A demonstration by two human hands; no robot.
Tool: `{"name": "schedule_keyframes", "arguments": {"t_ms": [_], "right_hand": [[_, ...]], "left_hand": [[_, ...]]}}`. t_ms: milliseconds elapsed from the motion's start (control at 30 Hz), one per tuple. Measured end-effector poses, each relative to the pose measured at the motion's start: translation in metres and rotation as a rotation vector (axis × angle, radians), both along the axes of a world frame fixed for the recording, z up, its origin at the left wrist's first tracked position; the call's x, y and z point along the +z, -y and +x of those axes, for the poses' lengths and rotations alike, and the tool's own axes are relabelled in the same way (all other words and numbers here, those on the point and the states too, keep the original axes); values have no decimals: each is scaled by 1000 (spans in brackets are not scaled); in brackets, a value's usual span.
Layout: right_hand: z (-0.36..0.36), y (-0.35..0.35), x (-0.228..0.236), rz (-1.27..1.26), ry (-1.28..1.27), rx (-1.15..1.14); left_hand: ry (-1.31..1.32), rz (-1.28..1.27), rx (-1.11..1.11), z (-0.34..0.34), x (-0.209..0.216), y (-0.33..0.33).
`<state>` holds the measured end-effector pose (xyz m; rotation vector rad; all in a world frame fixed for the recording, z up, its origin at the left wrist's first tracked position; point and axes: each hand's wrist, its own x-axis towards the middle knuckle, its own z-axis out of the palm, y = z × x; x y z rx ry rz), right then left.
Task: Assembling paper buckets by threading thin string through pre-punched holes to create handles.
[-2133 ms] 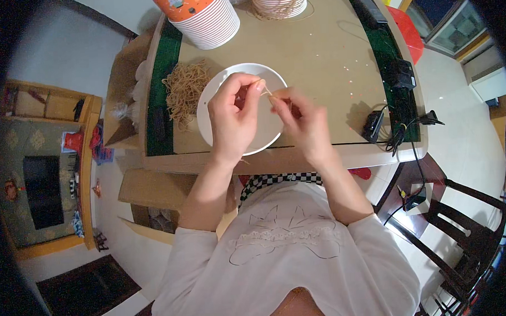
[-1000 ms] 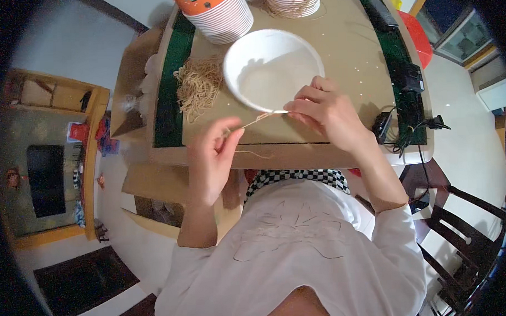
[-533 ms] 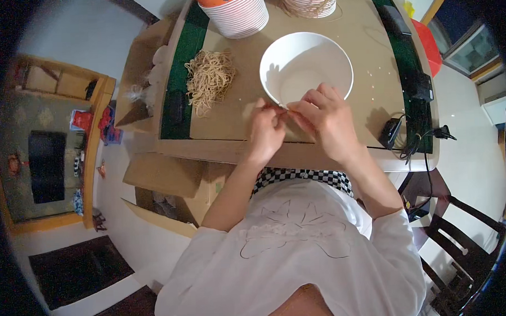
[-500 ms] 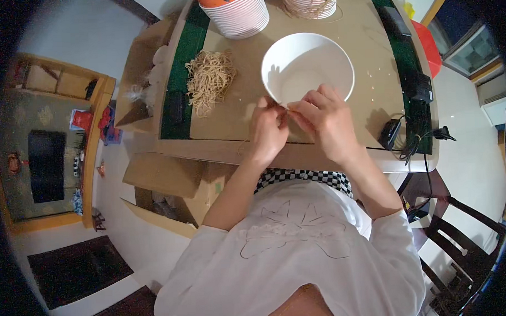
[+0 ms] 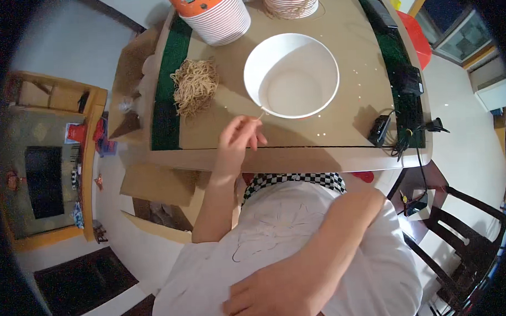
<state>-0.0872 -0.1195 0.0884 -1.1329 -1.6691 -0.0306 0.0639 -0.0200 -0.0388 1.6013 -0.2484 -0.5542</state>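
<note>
A white paper bucket [image 5: 292,92] stands on the table in front of me, its open mouth facing up. At its near-left rim a thin tan string [image 5: 261,114] shows. My left hand [image 5: 240,137] pinches that string between thumb and forefinger, just outside the rim. My right hand [image 5: 277,291] is drawn back low across my white shirt, away from the bucket; its fingers are smeared by motion. Left of the bucket lies a tangled heap of tan strings [image 5: 195,86].
Stacked paper buckets [image 5: 217,22] with an orange top stand at the back left. Another white stack [image 5: 292,2] has strings draped over it. Black power adapters [image 5: 380,130] and cables lie along the right edge. An open cardboard box [image 5: 162,186] sits below the table's left front.
My right hand has left the bucket rim and swung down and back over my shirt. My left hand stays by the rim, still pinching. The whole view has shifted slightly.
</note>
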Motion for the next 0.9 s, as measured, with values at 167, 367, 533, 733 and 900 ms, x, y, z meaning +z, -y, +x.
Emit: {"name": "schedule_keyframes", "arguments": {"t_ms": [167, 367, 533, 733, 900], "right_hand": [[20, 78, -86, 108, -741, -37], [39, 45, -160, 258, -1334, -554], [23, 76, -131, -29, -1102, -845], [-17, 133, -63, -257, -930, -1176], [-25, 169, -47, -27, -855, -1482]], "left_hand": [[-205, -75, -103, -33, 8, -17], [-423, -607, -232, -47, 23, 11], [618, -99, -173, -41, 39, 36], [1218, 388, -387, -8, 39, 41], [1351, 361, -437, 17, 40, 9]]}}
